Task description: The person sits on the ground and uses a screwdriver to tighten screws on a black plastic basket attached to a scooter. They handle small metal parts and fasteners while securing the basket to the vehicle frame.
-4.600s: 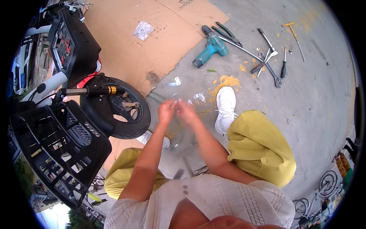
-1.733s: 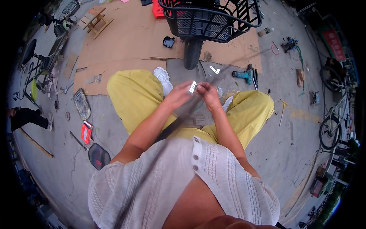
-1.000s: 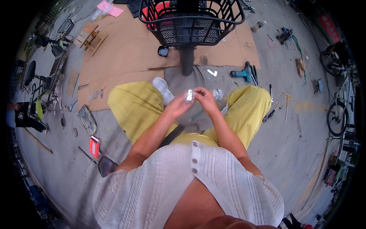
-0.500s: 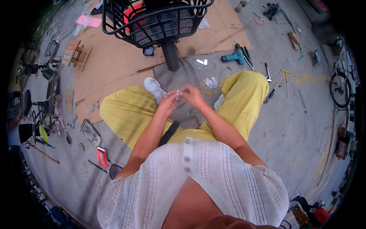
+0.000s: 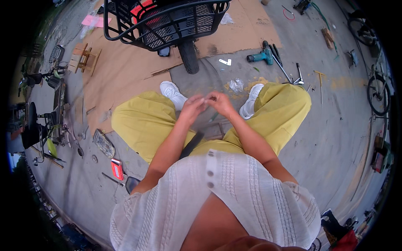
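My left hand and my right hand meet above the ground between my knees, fingertips pinched together. Something tiny seems to be between them, but the fingers hide most of it and its kind cannot be made out. Past my hands stands a wheel under a black basket. A white L-shaped bracket lies on the ground right of the wheel, and a crumpled clear plastic bag is nearer to my right hand.
A teal cordless drill lies at the far right beside long-handled tools and a T-handle wrench. Cardboard covers ground at the far left, with a wooden stool on it. A red box lies near my left elbow.
My fingers have closed nearer together, and the small shiny piece seen between them is now mostly hidden. My knees have spread slightly, showing more of my right shoe. The view has shifted a little.
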The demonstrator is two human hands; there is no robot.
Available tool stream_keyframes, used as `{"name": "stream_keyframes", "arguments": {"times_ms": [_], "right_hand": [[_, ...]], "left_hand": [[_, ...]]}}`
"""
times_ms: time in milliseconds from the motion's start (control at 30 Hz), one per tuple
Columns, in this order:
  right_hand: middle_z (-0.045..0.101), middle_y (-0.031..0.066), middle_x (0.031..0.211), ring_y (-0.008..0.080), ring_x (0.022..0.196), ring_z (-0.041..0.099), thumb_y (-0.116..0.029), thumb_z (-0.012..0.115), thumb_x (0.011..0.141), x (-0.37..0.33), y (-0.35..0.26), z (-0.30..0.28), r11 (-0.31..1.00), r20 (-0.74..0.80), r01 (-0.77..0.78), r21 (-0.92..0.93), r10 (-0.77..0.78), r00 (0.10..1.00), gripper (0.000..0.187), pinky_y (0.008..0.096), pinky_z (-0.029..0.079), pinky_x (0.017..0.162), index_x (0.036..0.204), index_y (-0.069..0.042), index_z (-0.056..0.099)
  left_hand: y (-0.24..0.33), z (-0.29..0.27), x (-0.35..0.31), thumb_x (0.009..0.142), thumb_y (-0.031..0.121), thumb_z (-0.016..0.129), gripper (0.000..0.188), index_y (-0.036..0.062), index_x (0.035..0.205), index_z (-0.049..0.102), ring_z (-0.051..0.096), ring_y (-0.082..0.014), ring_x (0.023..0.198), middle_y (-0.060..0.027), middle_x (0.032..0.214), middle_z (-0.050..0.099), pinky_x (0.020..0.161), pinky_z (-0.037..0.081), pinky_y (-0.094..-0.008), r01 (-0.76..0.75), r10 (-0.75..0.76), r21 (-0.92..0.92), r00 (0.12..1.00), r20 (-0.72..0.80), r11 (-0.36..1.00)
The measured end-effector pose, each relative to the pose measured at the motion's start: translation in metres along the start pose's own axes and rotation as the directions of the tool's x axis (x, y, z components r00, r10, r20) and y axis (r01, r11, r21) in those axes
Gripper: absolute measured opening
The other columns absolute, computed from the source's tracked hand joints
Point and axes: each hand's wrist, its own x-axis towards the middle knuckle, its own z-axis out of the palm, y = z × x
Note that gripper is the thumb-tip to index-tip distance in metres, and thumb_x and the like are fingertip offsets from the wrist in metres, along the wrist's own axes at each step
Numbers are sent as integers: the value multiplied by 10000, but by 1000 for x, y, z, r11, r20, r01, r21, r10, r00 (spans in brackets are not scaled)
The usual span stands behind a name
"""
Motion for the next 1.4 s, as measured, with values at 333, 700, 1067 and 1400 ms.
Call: {"name": "stream_keyframes", "arguments": {"times_ms": [333,700,1067,1400], "right_hand": [[678,97,858,167,770,645,-95,705,775,34,5,-34,996,340,-40,-77,64,938,166,310,502,732,916,-14,673],[679,186,932,352,894,641,-118,667,723,172,211,-126,696,-296,-516,-500,422,857,154,409,509,795,860,-52,692],[508,158,1107,344,1069,546,34,569,751,254,224,-152,698,-365,-391,-600,196,910,338,450,489,848,1070,-75,543],[637,202,885,396,868,613,1,574,747,252,240,-165,773,-448,-417,-479,193,873,177,460,508,768,915,-40,534]], "left_hand": [[-5,-18,29,890,128,639,130,52,979,581,643,-196,799,-83,905,665,704,527,-322,197,-190,168,980,-56,966],[-11,18,51,926,191,586,111,86,925,549,579,-205,776,-63,859,593,729,470,-344,307,-308,-40,951,-30,951],[-32,22,78,954,183,535,130,60,929,500,540,-202,682,-85,808,561,676,454,-363,376,-376,-19,920,-109,926],[-33,48,84,957,177,530,139,40,933,536,539,-141,668,-61,813,577,641,453,-303,386,-363,68,905,-223,920]]}}
